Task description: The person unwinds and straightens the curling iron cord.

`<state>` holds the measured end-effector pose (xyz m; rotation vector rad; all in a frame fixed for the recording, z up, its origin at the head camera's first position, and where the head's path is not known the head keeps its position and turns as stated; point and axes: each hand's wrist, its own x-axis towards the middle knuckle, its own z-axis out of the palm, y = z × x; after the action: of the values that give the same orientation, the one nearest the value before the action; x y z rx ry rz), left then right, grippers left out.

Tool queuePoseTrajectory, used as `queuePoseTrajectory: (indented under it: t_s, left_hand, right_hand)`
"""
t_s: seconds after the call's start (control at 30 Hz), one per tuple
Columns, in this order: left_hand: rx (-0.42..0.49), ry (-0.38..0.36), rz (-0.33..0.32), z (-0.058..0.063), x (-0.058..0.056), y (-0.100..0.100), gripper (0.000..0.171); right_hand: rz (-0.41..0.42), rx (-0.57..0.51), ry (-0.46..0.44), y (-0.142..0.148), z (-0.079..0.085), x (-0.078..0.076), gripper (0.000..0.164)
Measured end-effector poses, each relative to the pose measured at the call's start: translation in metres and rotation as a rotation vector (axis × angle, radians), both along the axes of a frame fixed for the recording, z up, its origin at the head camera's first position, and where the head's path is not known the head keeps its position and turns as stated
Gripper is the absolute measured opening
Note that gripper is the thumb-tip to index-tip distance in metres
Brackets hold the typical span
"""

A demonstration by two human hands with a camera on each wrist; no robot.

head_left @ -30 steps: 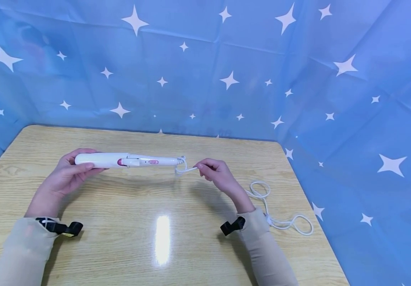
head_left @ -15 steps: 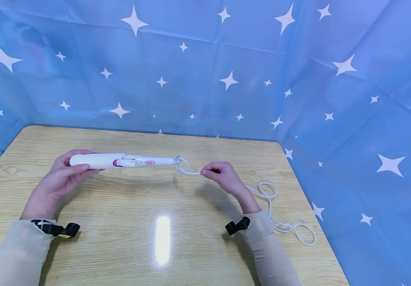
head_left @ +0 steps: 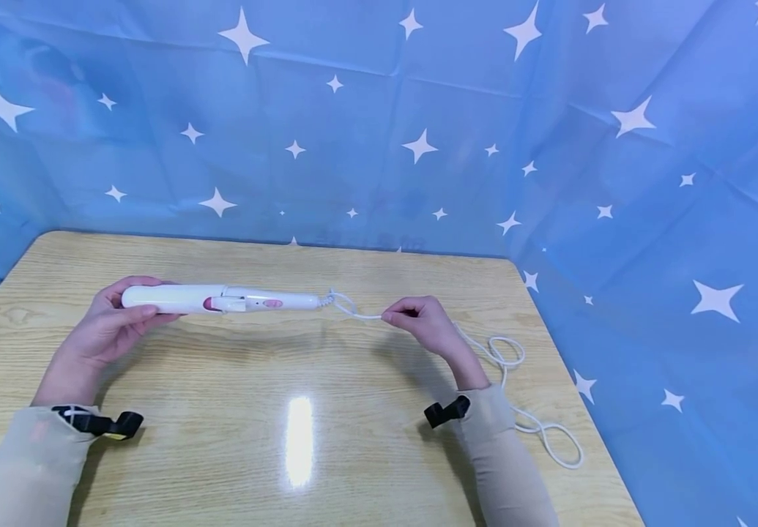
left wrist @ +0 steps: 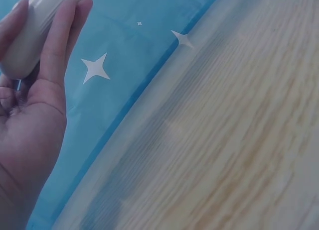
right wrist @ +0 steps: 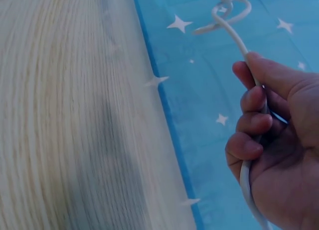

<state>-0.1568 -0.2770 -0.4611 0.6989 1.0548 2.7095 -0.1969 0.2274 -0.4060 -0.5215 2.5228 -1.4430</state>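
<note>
A white hair straightener (head_left: pixel 177 297) with pink accents is held level above the table, its rounded end toward the left. My left hand (head_left: pixel 111 322) grips that end between thumb and fingers; in the left wrist view the fingers wrap the white barrel (left wrist: pixel 30 38). From the handle's right end runs a white power cord (head_left: pixel 346 305) with a loose loop near its strain relief. My right hand (head_left: pixel 423 326) pinches the cord a short way from the handle. In the right wrist view the other fingers (right wrist: pixel 254 123) curl round the cord, which passes down through the palm.
More cord (head_left: pixel 505 359) lies in loose loops on the table to the right, partly behind the right forearm. The wooden table (head_left: pixel 233 439) meets a blue star-patterned cloth (head_left: pixel 352 132) at its back and sides. Each wrist wears a black camera mount (head_left: pixel 447 411).
My right hand has moved right, drawing the cord straighter, and the loop by the handle has narrowed. The left hand and straightener have shifted slightly left. The loose cord has slid right and toward me.
</note>
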Motion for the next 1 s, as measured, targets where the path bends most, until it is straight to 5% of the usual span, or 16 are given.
queuePoseTrajectory:
  t_s: [0.27,0.47,0.7,1.0]
  left_hand:
    - [0.034,0.085,-0.109,0.002,-0.005,-0.007,0.051]
    - [-0.012,0.09,-0.074,0.0,-0.003,-0.012,0.049]
    - [0.253,0.045,-0.105,-0.006,0.005,-0.027,0.045]
    - [0.192,0.02,-0.094,-0.006,0.004,-0.031,0.048]
  right_hand:
    - [-0.005,0.001,0.023,0.007,0.005,-0.002,0.017]
    - [-0.053,0.012,0.042,0.016,0.002,-0.002,0.017]
    - [-0.232,-0.101,0.059,0.043,-0.002,-0.007,0.022]
    - [-0.182,-0.117,0.032,0.038,-0.007,-0.011,0.025]
